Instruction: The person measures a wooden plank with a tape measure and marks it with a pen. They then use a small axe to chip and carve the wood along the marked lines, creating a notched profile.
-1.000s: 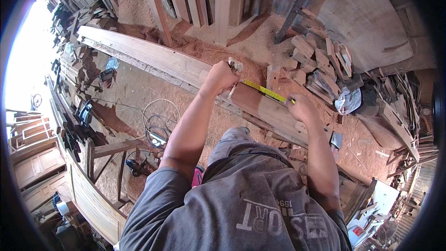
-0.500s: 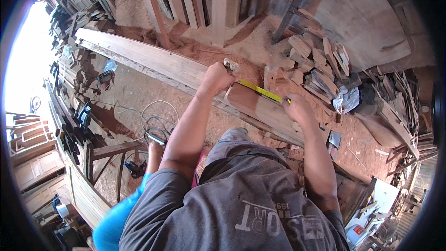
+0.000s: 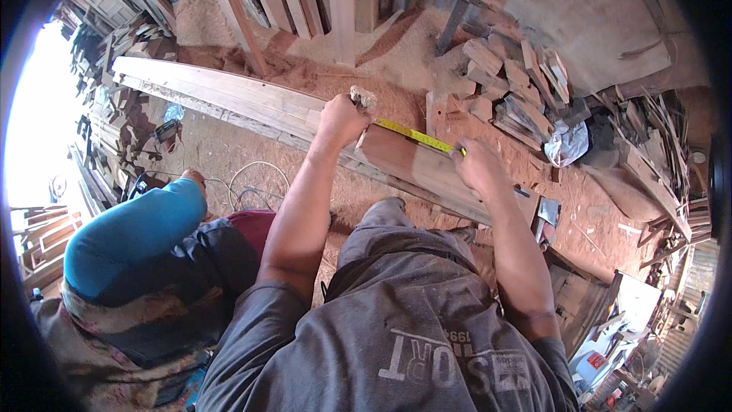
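Observation:
A yellow tape measure blade (image 3: pixel 415 136) is stretched between my hands over a long wooden plank (image 3: pixel 229 93). My left hand (image 3: pixel 341 120) is closed around the blade's left end; a pale, rough lump (image 3: pixel 364 97) shows just beyond its knuckles, its kind unclear. The fingers of my right hand (image 3: pixel 477 165) pinch the blade's other end. Below the blade lies a shorter, reddish-brown board section (image 3: pixel 389 152), whose cut end shows near my left hand. Which hand has the tape's case, if any, is hidden.
Close on my left, a person in a blue sleeve (image 3: pixel 133 225) bends forward. Offcuts (image 3: pixel 503 69) are heaped at the far right beside a white bag (image 3: pixel 566 143). A pale cable (image 3: pixel 259 166) loops across the sawdust-covered floor. Upright boards (image 3: pixel 341 8) lean at the back.
The person in blue has moved forward into view at left, an arm now covering part of the floor. My hands keep the blade stretched, with the whole view shifted slightly.

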`<state>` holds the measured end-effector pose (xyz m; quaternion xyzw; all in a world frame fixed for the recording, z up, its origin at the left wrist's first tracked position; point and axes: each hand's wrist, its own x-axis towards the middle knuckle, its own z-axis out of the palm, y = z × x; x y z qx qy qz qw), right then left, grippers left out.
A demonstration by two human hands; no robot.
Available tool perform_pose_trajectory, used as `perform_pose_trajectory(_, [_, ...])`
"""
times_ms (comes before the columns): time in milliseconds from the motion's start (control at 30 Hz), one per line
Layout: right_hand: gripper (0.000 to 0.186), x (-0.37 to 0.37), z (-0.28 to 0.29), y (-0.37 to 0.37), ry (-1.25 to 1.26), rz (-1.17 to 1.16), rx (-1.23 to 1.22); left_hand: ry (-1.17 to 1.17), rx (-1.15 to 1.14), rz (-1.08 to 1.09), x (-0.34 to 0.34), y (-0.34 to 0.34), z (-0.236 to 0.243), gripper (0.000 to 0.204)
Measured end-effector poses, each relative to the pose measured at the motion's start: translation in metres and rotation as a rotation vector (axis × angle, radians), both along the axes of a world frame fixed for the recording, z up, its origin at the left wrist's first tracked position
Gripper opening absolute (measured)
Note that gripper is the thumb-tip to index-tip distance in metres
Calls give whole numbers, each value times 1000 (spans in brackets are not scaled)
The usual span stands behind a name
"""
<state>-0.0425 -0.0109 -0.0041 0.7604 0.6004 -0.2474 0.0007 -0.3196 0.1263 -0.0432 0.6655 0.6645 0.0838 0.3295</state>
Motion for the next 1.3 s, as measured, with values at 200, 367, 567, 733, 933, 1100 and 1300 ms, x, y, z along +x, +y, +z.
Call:
perform_pose_trajectory(200, [40, 2, -18, -10, -20, -79, 50, 13, 11, 11, 1, 0, -3, 49])
perform_pose_trajectory(367, [36, 13, -16, -36, -65, -173, 166, -10, 81, 1, -6, -1, -17, 50])
perform_pose_trajectory(567, [27, 24, -21, -80, -193, -232, 371, 15, 102, -6, 5, -12, 1, 51])
perform_pose_trajectory(733, [26, 17, -33, -90, -307, -222, 494, -19, 58, 7, 4, -13, -4, 54])
perform_pose_trajectory(933, [25, 19, -27, -90, -262, -249, 485, -3, 88, 14, 6, -16, -5, 51])
perform_pose_trajectory(1100, [24, 64, -6, -114, -272, -247, 407, 10, 14, 18, -10, -3, -46, 53])
perform_pose_trajectory(1300, [24, 147, 7, -160, -307, -295, 307, -20, 154, 7, -16, -7, -58, 52])
